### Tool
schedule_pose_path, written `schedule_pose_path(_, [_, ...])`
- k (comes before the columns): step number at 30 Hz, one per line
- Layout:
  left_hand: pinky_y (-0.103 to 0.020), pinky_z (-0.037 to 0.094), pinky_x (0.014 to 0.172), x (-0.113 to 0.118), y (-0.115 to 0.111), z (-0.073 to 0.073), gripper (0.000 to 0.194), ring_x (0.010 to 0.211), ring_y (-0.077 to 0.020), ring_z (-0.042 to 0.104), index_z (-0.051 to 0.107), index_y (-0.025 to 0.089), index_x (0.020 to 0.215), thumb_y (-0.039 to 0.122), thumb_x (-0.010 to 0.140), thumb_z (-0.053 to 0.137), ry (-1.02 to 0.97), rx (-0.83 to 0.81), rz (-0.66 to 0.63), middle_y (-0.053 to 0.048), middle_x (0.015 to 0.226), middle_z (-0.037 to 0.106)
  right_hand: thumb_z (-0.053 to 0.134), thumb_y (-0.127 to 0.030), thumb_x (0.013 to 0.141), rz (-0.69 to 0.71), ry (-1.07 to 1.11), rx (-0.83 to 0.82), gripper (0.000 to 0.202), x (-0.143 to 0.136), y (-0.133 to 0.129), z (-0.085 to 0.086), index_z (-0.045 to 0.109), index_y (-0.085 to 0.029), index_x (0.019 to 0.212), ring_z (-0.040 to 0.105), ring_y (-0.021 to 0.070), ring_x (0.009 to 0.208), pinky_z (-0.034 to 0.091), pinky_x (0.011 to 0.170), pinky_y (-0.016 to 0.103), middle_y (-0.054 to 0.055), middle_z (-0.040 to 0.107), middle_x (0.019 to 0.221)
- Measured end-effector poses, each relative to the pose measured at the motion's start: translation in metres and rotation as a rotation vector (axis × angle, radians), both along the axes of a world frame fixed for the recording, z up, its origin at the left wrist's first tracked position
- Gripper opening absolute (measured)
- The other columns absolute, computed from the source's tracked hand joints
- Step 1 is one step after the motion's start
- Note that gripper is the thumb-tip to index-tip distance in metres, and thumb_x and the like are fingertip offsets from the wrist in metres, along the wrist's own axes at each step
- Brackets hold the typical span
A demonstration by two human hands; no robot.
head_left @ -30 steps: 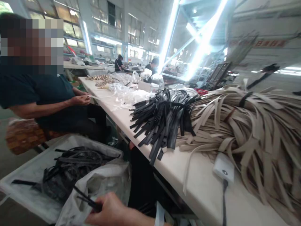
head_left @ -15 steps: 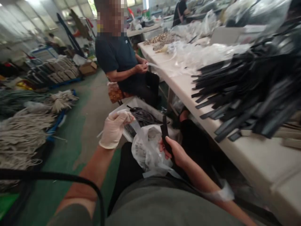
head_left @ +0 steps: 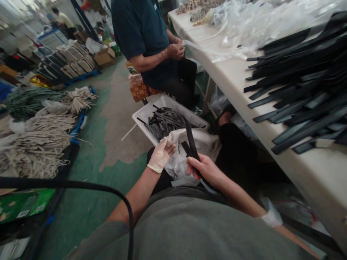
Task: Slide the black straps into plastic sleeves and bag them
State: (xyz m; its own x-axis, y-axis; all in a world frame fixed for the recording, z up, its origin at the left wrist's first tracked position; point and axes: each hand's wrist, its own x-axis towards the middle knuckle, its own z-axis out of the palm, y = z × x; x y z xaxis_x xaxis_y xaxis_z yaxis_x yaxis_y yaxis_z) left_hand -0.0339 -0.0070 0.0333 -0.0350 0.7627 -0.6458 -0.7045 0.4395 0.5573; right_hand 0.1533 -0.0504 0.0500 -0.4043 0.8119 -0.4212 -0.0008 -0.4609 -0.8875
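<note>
My left hand (head_left: 160,156), in a pale glove, is held over the lap beside a white plastic bag (head_left: 176,164). Its fingers are apart, and nothing shows between them. The fingers of my right hand (head_left: 204,169) are wrapped round black strips (head_left: 192,141), whose ends point up and away from me. Beyond both hands stands a white bin (head_left: 141,121) with a tangle of dark strips (head_left: 165,121) in it.
At the right, a long pale table (head_left: 233,83) bears a pile of black strips (head_left: 303,86) and clear plastic (head_left: 252,25). A seated person (head_left: 146,39) holds a white strip. Bundled cords (head_left: 40,144) lie on the left. A black cable (head_left: 89,186) crosses the near left.
My left hand has moved right and down, closer to my right hand, and opened; the translucent strip it held is gone from it. The view has tilted down.
</note>
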Motion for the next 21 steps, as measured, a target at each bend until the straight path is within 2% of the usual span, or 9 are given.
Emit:
schedule_pose_path(5, [-0.023,0.052,0.067,0.01,-0.002,-0.002,0.026,0.065,-0.0108,0.066,0.061,0.017,0.076,0.037,0.076,0.078,-0.025,0.044,-0.014,0.001,0.072,0.068,0.056,-0.044,0.084,0.042,-0.083,0.043,0.026,-0.016,0.005,-0.009,0.049,-0.02,0.078,0.052,0.0078,0.036,0.036,0.035,0.018,-0.002,0.066,0.058])
schedule_pose_path(11, [-0.024,0.051,0.069,0.019,-0.002,-0.004,0.027,0.066,-0.0111,0.065,0.061,0.017,0.077,0.037,0.076,0.078,-0.016,0.081,0.006,0.002,0.071,0.068,0.054,-0.036,0.086,0.05,-0.142,0.074,0.018,-0.022,0.008,-0.019,0.049,-0.02,0.081,0.052,0.0075,0.035,0.037,0.034,0.016,-0.003,0.066,0.058])
schedule_pose_path(18, [-0.024,0.048,0.063,0.025,-0.015,-0.018,0.03,0.066,-0.013,0.064,0.065,0.016,0.081,0.037,0.068,0.082,0.029,0.139,-0.148,0.0,0.074,0.069,0.053,-0.028,0.088,0.061,-0.157,0.033,0.012,-0.027,0.013,-0.017,0.051,-0.019,0.08,0.053,0.0071,0.035,0.038,0.034,0.016,-0.003,0.065,0.056])
schedule_pose_path(21, [-0.023,0.048,0.061,0.023,-0.017,-0.019,0.029,0.065,-0.0129,0.063,0.066,0.015,0.08,0.034,0.067,0.083,0.071,0.142,-0.181,-0.001,0.074,0.069,0.053,-0.028,0.089,0.075,-0.148,-0.006,0.013,-0.026,0.017,-0.014,0.052,-0.018,0.08,0.054,0.0075,0.037,0.039,0.035,0.017,-0.002,0.066,0.059])
